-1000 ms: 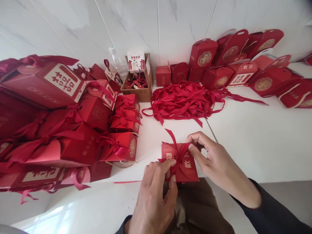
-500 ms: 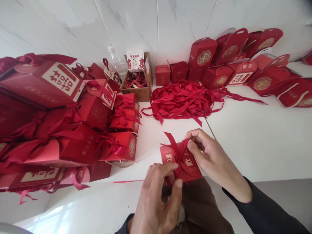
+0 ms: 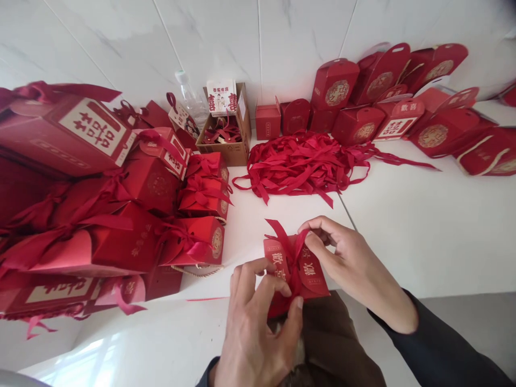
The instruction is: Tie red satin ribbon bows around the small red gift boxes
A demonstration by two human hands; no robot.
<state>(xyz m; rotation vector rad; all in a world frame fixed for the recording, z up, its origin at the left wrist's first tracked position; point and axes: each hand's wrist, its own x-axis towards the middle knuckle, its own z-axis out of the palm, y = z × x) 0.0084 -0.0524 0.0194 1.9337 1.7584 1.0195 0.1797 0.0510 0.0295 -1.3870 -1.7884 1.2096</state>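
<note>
A small red gift box (image 3: 313,277) with gold characters lies at the table's front edge, a red ribbon (image 3: 296,257) tied over its top. My right hand (image 3: 342,250) pinches one loop of this ribbon between thumb and fingertips at the box's upper right. At the lower left, my left hand (image 3: 262,317) has its thumb and index finger closed around the ribbon's near part. Its other fingers rest by the box's left side. The box's near side is partly hidden by my left hand.
Behind the box lies a heap of loose red ribbons (image 3: 302,166). Ribboned boxes (image 3: 137,231) are piled at the left. A cardboard carton (image 3: 236,153) and a plastic bottle (image 3: 187,97) stand near the wall. More red boxes (image 3: 334,88) line the back right.
My left hand's fingers have shifted up along the box's left side. My right hand has moved slightly left with the ribbon loop still pinched.
</note>
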